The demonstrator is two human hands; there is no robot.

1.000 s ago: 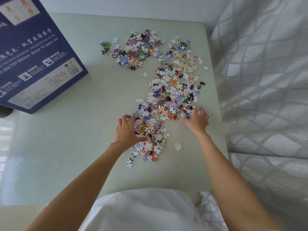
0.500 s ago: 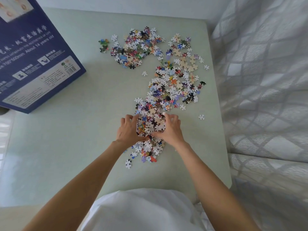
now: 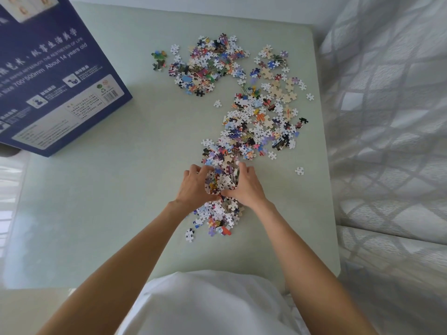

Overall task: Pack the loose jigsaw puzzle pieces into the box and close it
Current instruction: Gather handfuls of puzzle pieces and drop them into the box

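Loose jigsaw pieces [image 3: 256,122] lie scattered over the right half of a pale green table [image 3: 101,189], with a second cluster [image 3: 205,64] farther back. My left hand [image 3: 196,187] and my right hand [image 3: 246,187] cup a heap of pieces [image 3: 221,181] between them, fingers curled around it. More pieces [image 3: 217,218] lie just below my wrists. The dark blue puzzle box [image 3: 48,76] stands at the table's far left, its printed side facing me; its opening is not visible.
A patterned grey-white curtain [image 3: 387,117] hangs along the table's right edge. A single stray piece [image 3: 299,170] lies to the right of my hands, another [image 3: 189,234] near the front. My white shirt [image 3: 208,305] fills the bottom.
My right hand swept in from the right, pushing pieces toward my left hand. Both hands have now closed tighter around the heap between them.
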